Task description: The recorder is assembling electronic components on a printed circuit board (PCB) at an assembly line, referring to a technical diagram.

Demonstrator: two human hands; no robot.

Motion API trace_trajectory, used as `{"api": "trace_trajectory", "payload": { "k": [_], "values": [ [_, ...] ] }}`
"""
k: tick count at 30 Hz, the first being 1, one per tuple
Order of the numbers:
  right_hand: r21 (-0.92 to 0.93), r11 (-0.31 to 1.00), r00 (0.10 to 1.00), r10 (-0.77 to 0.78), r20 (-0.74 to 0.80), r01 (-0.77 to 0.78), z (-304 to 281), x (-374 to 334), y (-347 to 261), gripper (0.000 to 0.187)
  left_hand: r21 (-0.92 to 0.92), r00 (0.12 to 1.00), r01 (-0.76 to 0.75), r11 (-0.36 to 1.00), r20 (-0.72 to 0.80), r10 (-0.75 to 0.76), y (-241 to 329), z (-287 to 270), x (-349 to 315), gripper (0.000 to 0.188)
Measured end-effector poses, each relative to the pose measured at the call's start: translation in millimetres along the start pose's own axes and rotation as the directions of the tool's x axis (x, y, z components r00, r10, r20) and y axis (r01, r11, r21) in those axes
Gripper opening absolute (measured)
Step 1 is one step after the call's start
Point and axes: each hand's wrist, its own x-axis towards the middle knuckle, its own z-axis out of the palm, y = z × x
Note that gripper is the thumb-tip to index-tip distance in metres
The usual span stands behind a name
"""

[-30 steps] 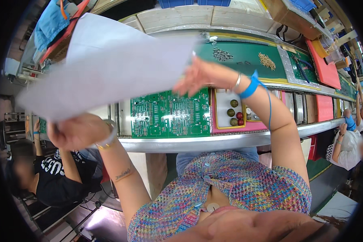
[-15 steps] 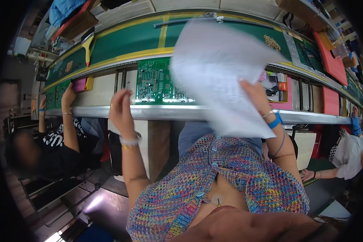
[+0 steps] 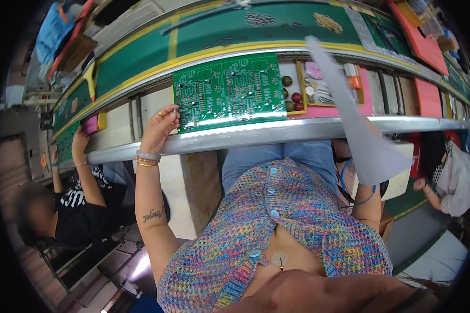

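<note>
My left hand (image 3: 163, 124) is at the left edge of a green printed circuit board (image 3: 219, 96), fingertips pinched together. Whatever lies between them is too small to make out. Many small components stand on the board, which rests on the rail track in front of me. A white sheet of paper (image 3: 352, 112) hangs edge-on at the right, with my right hand (image 3: 371, 127) gripping it. Most of that hand is hidden behind the paper.
Behind the board, a green belt (image 3: 209, 49) carries piles of dark parts (image 3: 260, 19) and tan parts (image 3: 327, 23). A yellow-edged box (image 3: 299, 112) holds round dark things and small items. A metal rail (image 3: 230, 134) runs along the front. A co-worker (image 3: 83, 193) sits at left.
The paper has swung right and turned edge-on, uncovering the board and the box. My left hand has moved down to the board's left edge. The view has shifted slightly.
</note>
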Motion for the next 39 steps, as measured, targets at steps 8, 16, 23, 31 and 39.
{"api": "trace_trajectory", "payload": {
  "k": [8, 16, 23, 31, 39],
  "values": [
    [-0.204, 0.975, 0.994, -0.100, -0.039, 0.090, 0.6, 1.6, -48.4, 0.027, 0.226, 0.989, -0.145, 0.963, 0.060, 0.135, -8.2, 52.9, -2.2, 0.024],
    [0.016, 0.981, 0.979, 0.195, -0.063, -0.194, -7.6, -9.5, -60.9, 0.016, 0.370, 0.759, -0.631, 0.681, 0.477, 0.444, 10.1, 179.9, -28.1, 0.026],
    [0.035, 0.923, 0.917, 0.383, -0.112, -0.382, 7.6, -14.9, -75.4, 0.015, 0.188, 0.874, -0.379, 0.906, 0.393, 0.285, -12.7, 167.8, -4.3, 0.031],
    [0.013, 0.936, 0.923, 0.348, -0.163, -0.351, 9.3, -21.4, -67.2, 0.016, 0.089, 0.946, -0.307, 0.948, 0.138, 0.293, -14.7, 144.2, -10.1, 0.026],
    [0.031, 0.946, 0.925, 0.321, -0.203, -0.322, 12.0, -24.2, -63.4, 0.013, 0.173, 0.911, -0.413, 0.894, 0.093, 0.403, -14.8, 146.5, -13.8, 0.024]
  ]
}}
